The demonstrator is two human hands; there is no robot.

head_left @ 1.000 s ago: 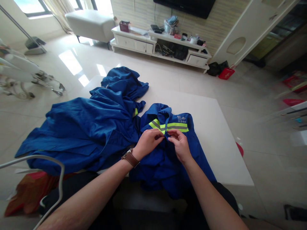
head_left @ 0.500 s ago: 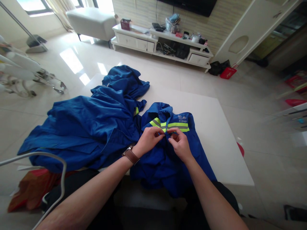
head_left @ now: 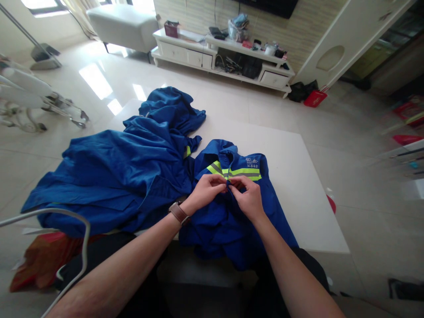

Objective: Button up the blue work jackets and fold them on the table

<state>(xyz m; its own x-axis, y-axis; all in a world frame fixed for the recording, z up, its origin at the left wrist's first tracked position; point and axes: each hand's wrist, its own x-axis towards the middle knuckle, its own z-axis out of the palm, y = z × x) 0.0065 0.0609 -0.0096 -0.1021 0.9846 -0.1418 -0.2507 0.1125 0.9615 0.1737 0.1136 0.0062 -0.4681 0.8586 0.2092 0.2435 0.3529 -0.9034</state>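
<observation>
A blue jacket (head_left: 265,207) with yellow-and-grey reflective bands and white lettering on its chest lies on the white table, its lower part hanging over the near edge. My left hand (head_left: 209,189) pinches the jacket's front just below the band. Right beside it, my right hand (head_left: 246,194) pinches the same front edge, the fingertips of both hands almost meeting. The small bit of cloth between the fingertips is mostly hidden. To the left, a heap of blue clothing (head_left: 122,172) with a small yellow strip lies crumpled, touching the jacket.
The white table (head_left: 298,176) extends to the right of the jacket. A pale cable (head_left: 86,247) curves at the lower left, above a red-brown bag (head_left: 43,260). Beyond the table stand a white TV cabinet (head_left: 185,55) and a light grey bench (head_left: 122,28).
My two hands have come slightly closer together at the jacket's front, with the right fingers more closed. The whole view has shifted a little.
</observation>
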